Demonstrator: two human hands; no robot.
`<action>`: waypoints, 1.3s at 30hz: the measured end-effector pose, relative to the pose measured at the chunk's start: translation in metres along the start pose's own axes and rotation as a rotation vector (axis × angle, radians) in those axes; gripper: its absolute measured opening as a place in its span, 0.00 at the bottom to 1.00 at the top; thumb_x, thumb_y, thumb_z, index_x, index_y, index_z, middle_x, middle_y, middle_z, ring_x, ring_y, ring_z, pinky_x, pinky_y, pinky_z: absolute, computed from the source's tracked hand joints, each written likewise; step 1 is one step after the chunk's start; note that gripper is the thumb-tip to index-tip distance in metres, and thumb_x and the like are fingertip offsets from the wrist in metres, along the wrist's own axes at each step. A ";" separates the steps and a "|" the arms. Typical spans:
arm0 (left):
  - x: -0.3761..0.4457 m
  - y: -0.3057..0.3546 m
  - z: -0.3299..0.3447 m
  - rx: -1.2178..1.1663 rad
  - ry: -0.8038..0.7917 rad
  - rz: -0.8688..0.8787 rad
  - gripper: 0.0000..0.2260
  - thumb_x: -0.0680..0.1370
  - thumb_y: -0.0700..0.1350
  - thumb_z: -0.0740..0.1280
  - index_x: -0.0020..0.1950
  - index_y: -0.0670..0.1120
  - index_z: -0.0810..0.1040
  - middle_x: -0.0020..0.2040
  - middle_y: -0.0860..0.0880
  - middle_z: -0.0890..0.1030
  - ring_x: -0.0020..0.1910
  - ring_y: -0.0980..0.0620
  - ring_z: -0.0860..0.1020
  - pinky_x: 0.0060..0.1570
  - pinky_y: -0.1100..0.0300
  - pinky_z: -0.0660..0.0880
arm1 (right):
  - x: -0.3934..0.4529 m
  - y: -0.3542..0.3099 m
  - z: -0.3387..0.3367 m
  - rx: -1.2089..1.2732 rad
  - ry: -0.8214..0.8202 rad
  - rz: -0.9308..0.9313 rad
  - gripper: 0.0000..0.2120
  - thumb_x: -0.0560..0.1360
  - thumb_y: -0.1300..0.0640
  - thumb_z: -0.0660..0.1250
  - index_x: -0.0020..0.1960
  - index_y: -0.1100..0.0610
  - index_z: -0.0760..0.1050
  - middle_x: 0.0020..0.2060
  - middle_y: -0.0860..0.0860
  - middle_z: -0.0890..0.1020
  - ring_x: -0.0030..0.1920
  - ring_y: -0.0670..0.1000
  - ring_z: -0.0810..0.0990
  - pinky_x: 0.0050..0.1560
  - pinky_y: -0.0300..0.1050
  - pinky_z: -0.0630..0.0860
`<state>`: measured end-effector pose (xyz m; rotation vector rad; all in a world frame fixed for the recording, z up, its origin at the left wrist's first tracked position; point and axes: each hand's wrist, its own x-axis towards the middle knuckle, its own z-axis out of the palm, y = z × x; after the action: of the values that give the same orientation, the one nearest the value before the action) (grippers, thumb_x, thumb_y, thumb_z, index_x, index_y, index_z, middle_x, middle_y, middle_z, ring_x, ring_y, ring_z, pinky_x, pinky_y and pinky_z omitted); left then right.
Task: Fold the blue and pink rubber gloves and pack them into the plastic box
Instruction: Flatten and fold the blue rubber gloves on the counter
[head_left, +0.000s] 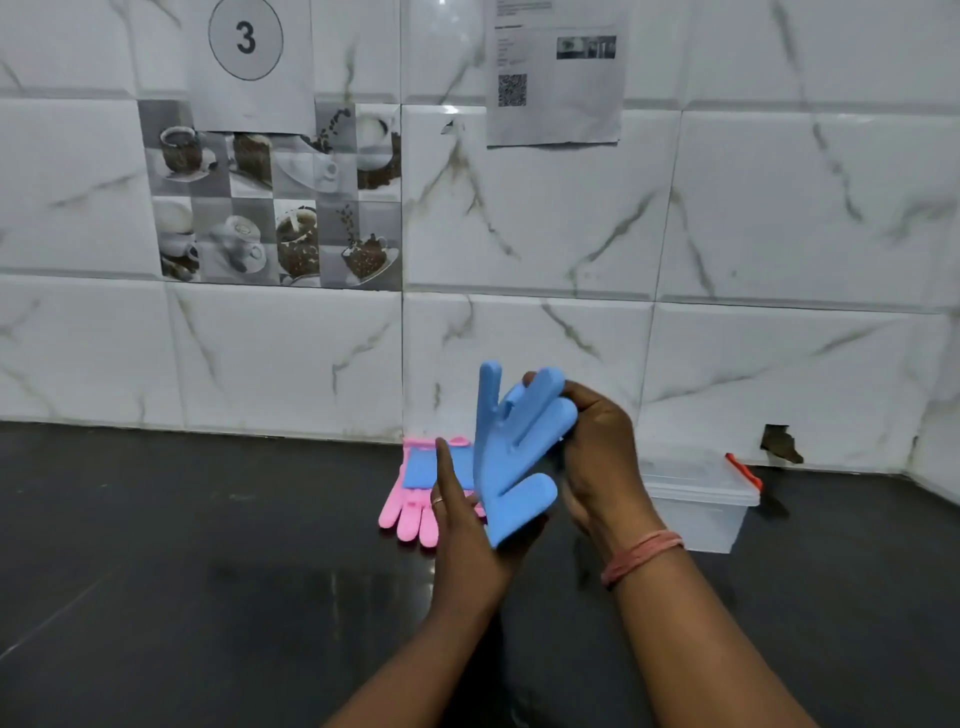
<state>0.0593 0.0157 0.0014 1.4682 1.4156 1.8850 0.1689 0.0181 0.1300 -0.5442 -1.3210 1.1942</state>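
Both my hands hold a blue rubber glove (511, 457) up above the dark counter, its fingers pointing up and its thumb out to the lower right. My left hand (467, 525) grips its lower edge, index finger raised. My right hand (597, 457) clasps the glove's fingers from the right. Behind them, a pink glove (410, 512) lies flat on the counter with a folded blue piece (418, 467) on top of it. The clear plastic box (701, 493) with a red clip stands to the right, near the wall.
The black counter (208, 545) runs along a white marble-tiled wall (519, 234). Papers, one marked 3, hang on the tiles. A chipped hole (779, 444) shows in the wall low at the right.
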 end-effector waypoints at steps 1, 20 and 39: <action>-0.005 0.006 0.006 -0.067 -0.017 0.008 0.41 0.76 0.43 0.76 0.81 0.60 0.57 0.73 0.47 0.74 0.62 0.58 0.77 0.57 0.65 0.73 | -0.008 0.002 -0.001 -0.003 -0.039 0.061 0.04 0.71 0.60 0.70 0.41 0.60 0.83 0.39 0.57 0.84 0.40 0.56 0.81 0.42 0.49 0.77; -0.047 0.076 0.000 -1.141 -0.160 -0.704 0.19 0.75 0.48 0.76 0.61 0.40 0.78 0.61 0.37 0.79 0.62 0.38 0.78 0.72 0.37 0.70 | -0.065 0.009 -0.101 -0.342 -0.345 0.354 0.12 0.78 0.61 0.71 0.61 0.57 0.82 0.53 0.58 0.87 0.49 0.54 0.86 0.50 0.47 0.81; -0.050 0.041 -0.074 -0.306 -0.075 -0.877 0.09 0.79 0.31 0.65 0.53 0.41 0.81 0.51 0.39 0.85 0.45 0.42 0.84 0.41 0.51 0.80 | -0.060 0.036 -0.117 -1.297 -0.087 0.344 0.03 0.71 0.56 0.76 0.41 0.53 0.83 0.38 0.44 0.83 0.46 0.50 0.81 0.60 0.54 0.74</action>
<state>0.0258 -0.0757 0.0137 0.5945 1.3377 1.3670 0.2745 0.0143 0.0445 -1.6908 -2.0484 0.4568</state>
